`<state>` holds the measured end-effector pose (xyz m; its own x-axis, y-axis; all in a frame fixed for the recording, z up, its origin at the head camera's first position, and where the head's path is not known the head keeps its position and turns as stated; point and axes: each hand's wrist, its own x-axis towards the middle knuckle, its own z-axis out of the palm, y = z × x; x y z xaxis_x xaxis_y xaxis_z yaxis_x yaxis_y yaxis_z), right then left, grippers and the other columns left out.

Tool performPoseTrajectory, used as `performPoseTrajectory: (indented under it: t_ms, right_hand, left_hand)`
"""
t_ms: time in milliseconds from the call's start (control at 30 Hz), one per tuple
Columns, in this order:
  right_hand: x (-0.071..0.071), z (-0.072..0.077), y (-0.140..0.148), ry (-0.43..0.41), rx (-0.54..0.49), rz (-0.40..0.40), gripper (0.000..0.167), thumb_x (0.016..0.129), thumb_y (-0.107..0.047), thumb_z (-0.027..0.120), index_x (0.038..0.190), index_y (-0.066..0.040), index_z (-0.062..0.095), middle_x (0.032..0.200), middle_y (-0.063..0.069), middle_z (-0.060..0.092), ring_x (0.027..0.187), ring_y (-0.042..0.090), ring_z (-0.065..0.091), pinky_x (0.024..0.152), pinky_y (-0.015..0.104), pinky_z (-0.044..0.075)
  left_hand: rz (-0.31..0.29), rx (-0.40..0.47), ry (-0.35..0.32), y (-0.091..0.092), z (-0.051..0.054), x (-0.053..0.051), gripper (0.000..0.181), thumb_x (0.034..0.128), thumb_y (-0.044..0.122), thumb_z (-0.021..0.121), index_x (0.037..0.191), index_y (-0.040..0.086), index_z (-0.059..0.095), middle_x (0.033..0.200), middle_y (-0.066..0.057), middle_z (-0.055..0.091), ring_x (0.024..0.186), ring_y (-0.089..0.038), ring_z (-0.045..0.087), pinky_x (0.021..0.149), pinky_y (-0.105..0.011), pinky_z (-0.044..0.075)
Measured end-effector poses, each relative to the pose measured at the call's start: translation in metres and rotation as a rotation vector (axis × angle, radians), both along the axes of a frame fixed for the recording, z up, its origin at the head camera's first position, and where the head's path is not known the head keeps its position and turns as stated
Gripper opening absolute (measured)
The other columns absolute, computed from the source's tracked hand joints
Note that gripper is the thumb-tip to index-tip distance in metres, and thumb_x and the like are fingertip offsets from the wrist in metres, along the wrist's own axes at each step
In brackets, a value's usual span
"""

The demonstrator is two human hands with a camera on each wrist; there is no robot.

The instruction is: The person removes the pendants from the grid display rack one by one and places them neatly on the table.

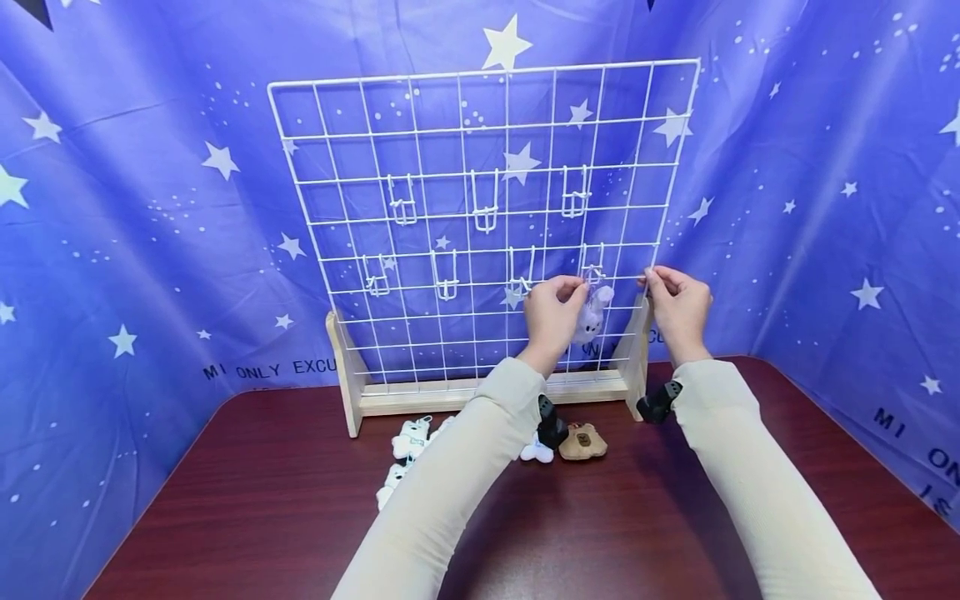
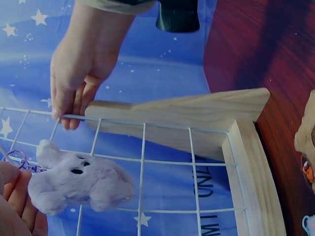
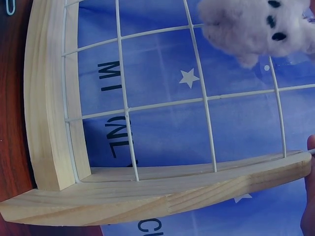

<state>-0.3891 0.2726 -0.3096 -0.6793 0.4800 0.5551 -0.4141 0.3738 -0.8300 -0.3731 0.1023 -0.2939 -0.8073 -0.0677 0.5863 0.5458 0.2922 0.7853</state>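
A lilac plush keychain point(image 1: 592, 319) with small dark eyes hangs in front of the white wire grid point(image 1: 480, 129), just below a lower-right hook point(image 1: 593, 271). My left hand point(image 1: 553, 318) pinches its purple ring and chain point(image 2: 23, 164) near that hook. Whether the ring is over the hook cannot be made out. At the grid's right edge, just above the wooden foot point(image 1: 637, 358), my right hand point(image 1: 681, 310) pinches the side wire. Only a sliver of the right fingers point(image 3: 310, 184) shows in the right wrist view.
Several wire hooks point(image 1: 485, 212) hang on the grid in two rows. On the dark red table point(image 1: 262, 500) lie a brown plush keychain point(image 1: 582, 442), white plush ones point(image 1: 411, 439) and a pale one point(image 1: 537, 450), some partly behind my left sleeve. A blue star-printed cloth point(image 1: 150, 208) stands behind.
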Motion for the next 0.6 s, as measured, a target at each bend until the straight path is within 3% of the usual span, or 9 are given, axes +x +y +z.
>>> performPoseTrajectory:
  t_ms: [367, 600]
  right_hand:
    - [0.0, 0.001, 0.0, 0.02, 0.016, -0.011, 0.026, 0.089, -0.016, 0.065, 0.104, 0.005, 0.069, 0.066, -0.027, 0.06, 0.063, -0.012, 0.058, 0.058, 0.007, 0.043]
    - [0.0, 0.0, 0.0, 0.011, 0.008, -0.009, 0.026, 0.089, -0.016, 0.065, 0.105, 0.005, 0.069, 0.066, -0.028, 0.061, 0.064, -0.013, 0.058, 0.06, 0.007, 0.044]
  left_hand:
    - [-0.11, 0.048, -0.009, -0.003, 0.008, 0.02, 0.011, 0.0863, 0.013, 0.068, 0.091, 0.004, 0.073, 0.083, -0.006, 0.072, 0.068, -0.001, 0.059, 0.064, -0.013, 0.046]
    - [-0.162, 0.111, -0.031, -0.018, 0.011, 0.034, 0.012, 0.0856, 0.011, 0.068, 0.091, 0.002, 0.073, 0.084, -0.008, 0.072, 0.07, -0.001, 0.06, 0.067, -0.014, 0.048]
